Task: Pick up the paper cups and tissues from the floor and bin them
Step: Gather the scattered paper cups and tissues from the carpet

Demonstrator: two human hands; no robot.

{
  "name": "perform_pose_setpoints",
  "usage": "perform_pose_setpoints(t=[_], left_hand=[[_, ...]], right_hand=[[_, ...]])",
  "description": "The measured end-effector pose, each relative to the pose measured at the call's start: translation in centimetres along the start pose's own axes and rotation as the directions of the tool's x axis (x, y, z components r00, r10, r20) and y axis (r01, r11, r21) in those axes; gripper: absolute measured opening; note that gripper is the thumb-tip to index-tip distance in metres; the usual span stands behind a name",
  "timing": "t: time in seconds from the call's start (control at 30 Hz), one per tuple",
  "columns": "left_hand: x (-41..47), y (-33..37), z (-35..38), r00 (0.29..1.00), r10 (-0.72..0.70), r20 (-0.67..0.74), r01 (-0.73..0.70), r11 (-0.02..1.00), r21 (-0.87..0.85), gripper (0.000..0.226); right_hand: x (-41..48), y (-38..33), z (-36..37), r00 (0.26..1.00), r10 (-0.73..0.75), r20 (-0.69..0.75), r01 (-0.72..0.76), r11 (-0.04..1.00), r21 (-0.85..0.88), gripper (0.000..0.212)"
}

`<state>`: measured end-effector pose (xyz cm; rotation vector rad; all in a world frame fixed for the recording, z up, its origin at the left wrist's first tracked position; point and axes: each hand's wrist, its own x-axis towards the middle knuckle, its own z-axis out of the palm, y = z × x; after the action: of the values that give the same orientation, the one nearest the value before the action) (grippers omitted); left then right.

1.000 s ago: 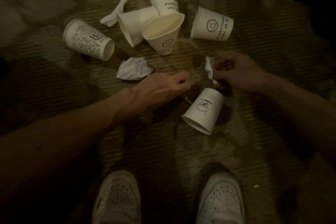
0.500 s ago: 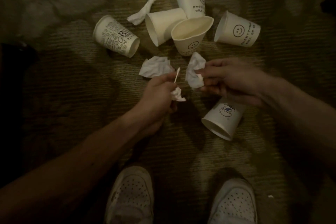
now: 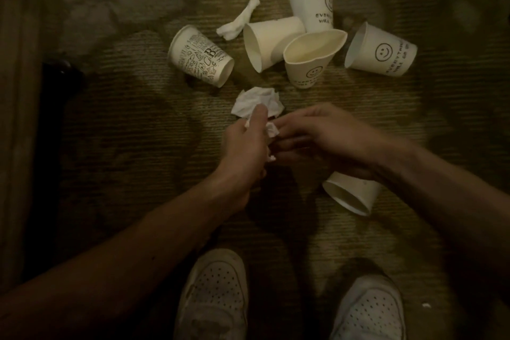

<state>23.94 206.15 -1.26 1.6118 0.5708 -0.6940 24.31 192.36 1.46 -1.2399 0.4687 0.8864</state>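
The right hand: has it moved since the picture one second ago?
Yes. The right hand has moved left across the nearest cup, whose base it now covers, and meets the left hand beside the crumpled tissue.

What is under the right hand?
A paper cup lies on its side on the carpet beneath the right hand; its open rim shows, its base end is covered. Any print cannot be seen.

— What's different from a second ago?
— The two hands have come together; the left hand (image 3: 245, 143) and right hand (image 3: 323, 138) now touch, a small tissue scrap (image 3: 271, 130) pinched between them.
— And the cup?
— The right forearm now partly covers the frog-print cup (image 3: 352, 193); its print is hidden.
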Motion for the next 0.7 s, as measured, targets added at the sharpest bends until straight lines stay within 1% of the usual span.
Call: perform_pose_setpoints(t=[0.07,0.1,0.17,0.23,0.3,0.37,0.4,0.43,0.47,0.5,0.53,0.57,0.63,0.7], left_hand=[[0.7,-0.5,-0.6,0.996,0.030,-0.079,-0.029,1.000,0.002,0.040],[1.0,-0.7,-0.9,0.992,0.045,-0.115,-0.045,0.999,0.007,0.040],[2.0,-1.0,-1.6,0.980,0.090,-0.179,-0.081,0.995,0.060,0.041],[3.1,-1.0,-2.5,0.964,0.158,-0.214,-0.132,0.983,0.129,0.042],[4.2,-0.8,-3.2,0.948,0.229,-0.219,-0.194,0.966,0.172,0.042],[5.2,-0.7,-3.7,0.927,0.287,-0.240,-0.240,0.949,0.205,0.037],[5.8,-0.8,-3.9,0.916,0.313,-0.252,-0.257,0.939,0.229,0.033],[6.4,-0.9,-4.0,0.906,0.337,-0.255,-0.272,0.927,0.259,0.028],[7.1,-1.1,-4.0,0.899,0.365,-0.241,-0.288,0.910,0.299,0.024],[7.5,-1.1,-3.9,0.899,0.385,-0.208,-0.302,0.890,0.343,0.023],[7.8,-1.0,-3.8,0.901,0.401,-0.168,-0.313,0.866,0.389,0.025],[8.0,-0.8,-3.6,0.903,0.410,-0.130,-0.322,0.845,0.427,0.028],[8.0,-0.2,-3.0,0.901,0.430,-0.060,-0.361,0.820,0.445,0.032],[7.9,0.2,-2.3,0.907,0.422,0.000,-0.383,0.823,0.419,0.033]], right_hand=[[0.3,-0.1,0.4,0.999,0.019,0.028,-0.019,1.000,0.025,0.026],[0.5,-0.2,0.5,1.000,0.016,0.005,-0.016,1.000,0.011,0.026],[1.4,-0.3,0.8,0.993,-0.024,-0.116,0.015,0.997,-0.073,0.023],[2.6,-0.3,0.7,0.958,-0.130,-0.256,0.067,0.969,-0.239,0.022],[3.9,-0.2,0.2,0.914,-0.242,-0.325,0.090,0.903,-0.421,0.029],[4.9,-0.2,-0.1,0.888,-0.346,-0.303,0.092,0.779,-0.620,0.042],[5.3,-0.2,-0.1,0.884,-0.378,-0.276,0.092,0.719,-0.689,0.047],[5.7,-0.3,-0.1,0.887,-0.388,-0.252,0.092,0.682,-0.726,0.049],[6.0,-0.3,0.1,0.893,-0.385,-0.234,0.093,0.665,-0.741,0.049],[6.4,-0.3,0.0,0.900,-0.372,-0.228,0.089,0.668,-0.739,0.046],[6.7,-0.3,0.0,0.906,-0.352,-0.235,0.087,0.698,-0.711,0.040],[6.9,-0.2,-0.1,0.912,-0.323,-0.252,0.087,0.754,-0.651,0.033],[7.2,-0.5,-0.3,0.925,-0.243,-0.293,0.090,0.888,-0.450,0.024],[6.9,-1.0,-0.3,0.937,-0.146,-0.318,0.084,0.976,-0.201,0.025]])
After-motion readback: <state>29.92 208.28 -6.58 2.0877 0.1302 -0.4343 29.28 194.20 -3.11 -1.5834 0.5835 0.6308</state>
